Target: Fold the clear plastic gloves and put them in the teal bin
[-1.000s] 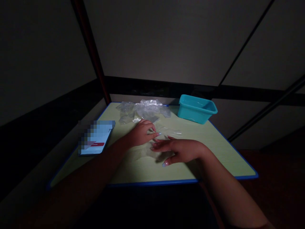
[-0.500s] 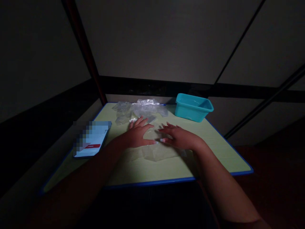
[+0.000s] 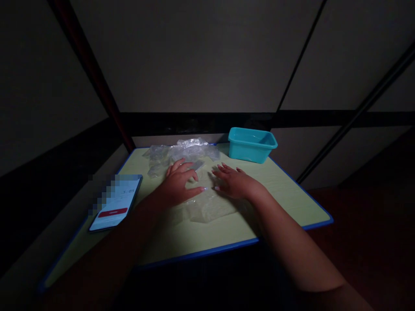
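Note:
A clear plastic bag [image 3: 207,209] lies spread on the pale yellow table top [image 3: 285,194], under and in front of my hands. My left hand [image 3: 178,185] is open over its left side, thumb pointing right and fingers spread. Over the right side, my right hand [image 3: 235,181] is open too, palm down with fingers stretched out. Whether the fingertips press on the plastic I cannot tell. Just beyond my left fingers sits a crumpled heap of clear plastic bags [image 3: 191,149], catching the light.
A turquoise plastic basin [image 3: 249,151] stands at the table's back right. At the left edge lies a phone [image 3: 118,201] with its screen lit. Blue edging [image 3: 227,248] runs round the table, and a panelled wall [image 3: 194,65] rises behind it.
The view has turned slightly, so everything sits further left. My left fingers have curled a little and my hands are slightly further apart. The plastic lies much as before.

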Demonstrator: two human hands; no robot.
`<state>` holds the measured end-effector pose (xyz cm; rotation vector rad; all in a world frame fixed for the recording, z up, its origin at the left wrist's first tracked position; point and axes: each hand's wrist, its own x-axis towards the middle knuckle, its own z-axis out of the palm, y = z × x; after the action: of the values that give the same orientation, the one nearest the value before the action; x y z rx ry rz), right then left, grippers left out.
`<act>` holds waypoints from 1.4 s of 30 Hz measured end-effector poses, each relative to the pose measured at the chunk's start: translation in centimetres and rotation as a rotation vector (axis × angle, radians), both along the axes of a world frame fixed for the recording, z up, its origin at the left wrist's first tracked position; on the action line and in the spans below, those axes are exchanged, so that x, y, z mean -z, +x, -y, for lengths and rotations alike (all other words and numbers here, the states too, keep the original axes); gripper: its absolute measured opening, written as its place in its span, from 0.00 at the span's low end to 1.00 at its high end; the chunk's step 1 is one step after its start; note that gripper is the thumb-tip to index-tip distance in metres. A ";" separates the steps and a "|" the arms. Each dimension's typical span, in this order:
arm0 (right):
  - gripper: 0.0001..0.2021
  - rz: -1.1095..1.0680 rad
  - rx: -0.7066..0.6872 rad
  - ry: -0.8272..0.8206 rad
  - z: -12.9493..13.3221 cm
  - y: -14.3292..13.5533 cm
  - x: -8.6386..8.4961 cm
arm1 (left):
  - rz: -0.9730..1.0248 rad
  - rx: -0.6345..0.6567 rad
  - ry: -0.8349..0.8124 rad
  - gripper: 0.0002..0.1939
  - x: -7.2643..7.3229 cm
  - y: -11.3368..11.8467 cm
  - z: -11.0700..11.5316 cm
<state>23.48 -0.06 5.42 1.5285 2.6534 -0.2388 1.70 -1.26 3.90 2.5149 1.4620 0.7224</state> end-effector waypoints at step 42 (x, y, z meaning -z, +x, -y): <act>0.31 -0.004 0.103 0.084 -0.8 -0.2 1.1 | -0.410 0.617 -0.736 0.27 -4.5 -1.3 4.3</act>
<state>23.25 0.74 4.32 1.6930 2.6221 -0.1380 0.42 -5.53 8.36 2.3267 0.7155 -0.3857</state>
